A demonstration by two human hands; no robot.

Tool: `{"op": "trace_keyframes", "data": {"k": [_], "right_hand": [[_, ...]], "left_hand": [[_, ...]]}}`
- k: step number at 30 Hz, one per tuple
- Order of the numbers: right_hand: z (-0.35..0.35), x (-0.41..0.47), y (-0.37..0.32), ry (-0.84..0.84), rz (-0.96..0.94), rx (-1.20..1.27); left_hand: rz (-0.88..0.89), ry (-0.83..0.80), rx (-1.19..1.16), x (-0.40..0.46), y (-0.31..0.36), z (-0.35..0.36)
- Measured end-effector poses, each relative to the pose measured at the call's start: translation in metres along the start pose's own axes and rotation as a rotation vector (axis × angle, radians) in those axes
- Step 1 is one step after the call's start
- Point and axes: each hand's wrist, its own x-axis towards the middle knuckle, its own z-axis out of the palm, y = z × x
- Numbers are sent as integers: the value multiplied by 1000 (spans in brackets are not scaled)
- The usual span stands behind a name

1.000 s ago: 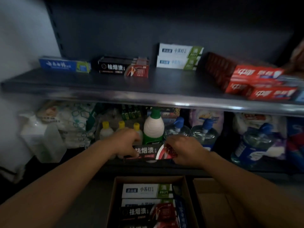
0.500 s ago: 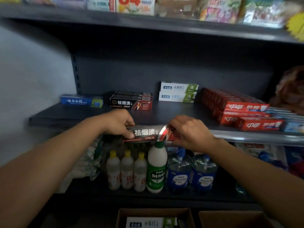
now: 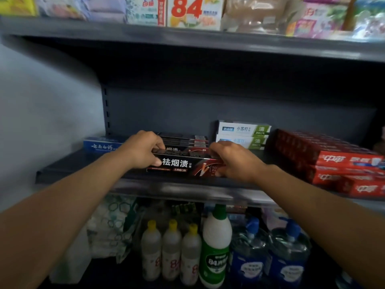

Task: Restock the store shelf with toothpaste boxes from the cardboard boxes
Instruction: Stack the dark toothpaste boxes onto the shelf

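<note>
A black toothpaste box point(image 3: 183, 166) with white characters and a red end lies lengthwise near the front of the dark middle shelf point(image 3: 68, 166). My left hand point(image 3: 143, 150) grips its left end and my right hand point(image 3: 231, 160) grips its right end. Directly behind it sits a small stack of matching black boxes point(image 3: 184, 140). A blue box point(image 3: 100, 144) lies to the left, white-and-green boxes point(image 3: 243, 132) stand behind on the right, and rows of red boxes point(image 3: 341, 161) fill the shelf's right side. The cardboard boxes are out of view.
The shelf below holds yellow-capped bottles point(image 3: 171, 249), a tall white-and-green bottle point(image 3: 216, 245), blue pump bottles point(image 3: 268, 255) and wrapped packs point(image 3: 108, 224). The top shelf point(image 3: 187, 41) carries packaged goods. A pale wall point(image 3: 45, 113) bounds the left side.
Both hands lifted the black box from just above the cardboard box, past the lower shelf, up onto the middle shelf in front of the black stack. The view tilted upward.
</note>
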Motion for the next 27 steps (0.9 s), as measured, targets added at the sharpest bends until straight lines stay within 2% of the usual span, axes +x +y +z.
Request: {"op": "trace_keyframes", "data": {"k": [5,11,21,27], "right_hand": [[16,44,5,21,-1,-45],[52,70,11,-13,-4,-58],[64,88,20,34,-11,-94],[69,97,21,27,9,-109]], "left_hand": [[-50,10,-44,29,-26,17],[-65,3,12,52,-50,42],[-59,115,104,72,-62,50],[-94,122,134,79,-60,53]]}}
